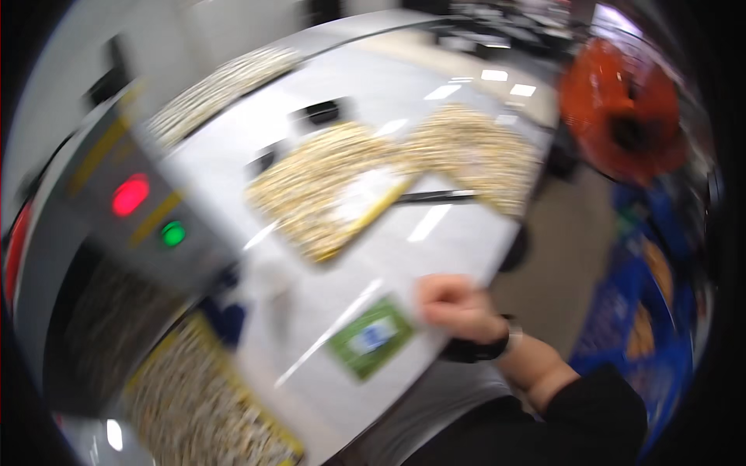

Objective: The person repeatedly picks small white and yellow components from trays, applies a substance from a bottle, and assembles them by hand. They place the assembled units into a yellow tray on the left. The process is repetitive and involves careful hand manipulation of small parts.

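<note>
Green packet (373, 339) lies on the white table (474, 248) just beside the right hand (460, 309), curled shut.

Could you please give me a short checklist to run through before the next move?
1. Right hand in view: ok, beside the green packet.
2. Left hand in view: not ok, I cannot make it out.
3. Right hand empty: cannot tell; the fingers look curled and blurred.
4. Green packet lying on the white table: ok.
5. Middle beige panel apart from the packet: ok, there is bare table between them.
6. Picture sharp enough for fine checks: not ok, motion-blurred.
</note>
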Motion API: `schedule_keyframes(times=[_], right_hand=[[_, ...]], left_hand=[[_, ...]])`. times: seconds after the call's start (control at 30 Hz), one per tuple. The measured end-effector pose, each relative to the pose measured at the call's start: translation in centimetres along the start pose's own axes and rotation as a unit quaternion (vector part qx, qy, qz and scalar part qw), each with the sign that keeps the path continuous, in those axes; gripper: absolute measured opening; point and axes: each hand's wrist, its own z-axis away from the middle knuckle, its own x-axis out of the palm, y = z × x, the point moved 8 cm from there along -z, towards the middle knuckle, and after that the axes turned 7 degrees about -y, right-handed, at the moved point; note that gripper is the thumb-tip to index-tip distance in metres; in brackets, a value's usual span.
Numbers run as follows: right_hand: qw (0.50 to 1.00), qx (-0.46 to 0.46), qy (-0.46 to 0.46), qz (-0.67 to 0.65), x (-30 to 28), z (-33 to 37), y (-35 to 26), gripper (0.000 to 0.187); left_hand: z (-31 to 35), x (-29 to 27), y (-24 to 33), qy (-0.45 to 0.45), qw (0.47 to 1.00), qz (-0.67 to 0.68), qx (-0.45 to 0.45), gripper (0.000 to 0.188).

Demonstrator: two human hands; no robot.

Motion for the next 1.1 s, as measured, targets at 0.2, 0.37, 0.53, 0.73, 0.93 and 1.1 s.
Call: schedule_keyframes(times=[0.2,0.37,0.53,0.73,0.93,1.1], right_hand=[[1.000,-0.009,-0.006,-0.011,0.9,0.9,0.8,0.017],[0.998,-0.033,0.027,0.055,2.0,1.7,0.4,0.022],[0.998,-0.014,0.027,0.060,2.6,1.0,1.0,0.019],[0.997,0.025,0.025,0.068,2.2,1.0,0.9,0.015],[0.991,-0.047,0.037,0.122,1.8,0.8,-1.2,0.018],[0.991,0.017,0.047,0.123,1.1,0.5,0.0,0.012]], left_hand=[[-9.7,2.4,6.5,0.006,0.999,0.002,0.035,0.048],[-12.0,3.1,6.7,-0.007,0.999,0.007,0.039,0.050],[-13.5,3.6,6.6,-0.007,0.998,0.042,0.052,0.052],[-13.0,3.1,6.2,0.021,0.992,0.111,0.055,0.055],[-4.5,1.6,1.5,0.104,0.931,0.351,0.006,0.058],[14.8,4.0,-8.3,0.188,0.810,0.539,-0.134,0.061]])
